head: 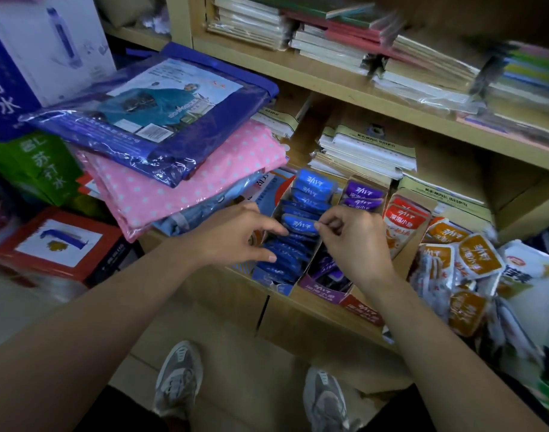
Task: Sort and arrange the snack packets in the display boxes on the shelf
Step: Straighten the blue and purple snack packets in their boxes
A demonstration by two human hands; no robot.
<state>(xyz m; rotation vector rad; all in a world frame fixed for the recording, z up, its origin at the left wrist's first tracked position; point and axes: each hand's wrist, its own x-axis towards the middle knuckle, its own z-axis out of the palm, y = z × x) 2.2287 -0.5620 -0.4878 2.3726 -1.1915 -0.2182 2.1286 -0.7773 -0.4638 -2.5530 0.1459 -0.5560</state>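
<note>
Blue packets [293, 254] are mostly filed in their display box [277, 288], one pinched in the right hand [354, 244] grip, left hand [232, 235] grip wide on the row; orange packets [472, 260] are left loose.

probably a small shop: shelves [344, 85] of notebooks [360, 151], boxed snack packets [310, 188], packaged raincoats [161, 104].

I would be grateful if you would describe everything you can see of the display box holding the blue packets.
The blue display box is an open-topped cardboard carton, blue outside and brown inside, with a ragged front lip. It stands on the wooden shelf, its side against the purple display box. Glossy blue packets fill it in an overlapping row. The left hand touches the row, while the right hand pinches one packet's edge.
</note>
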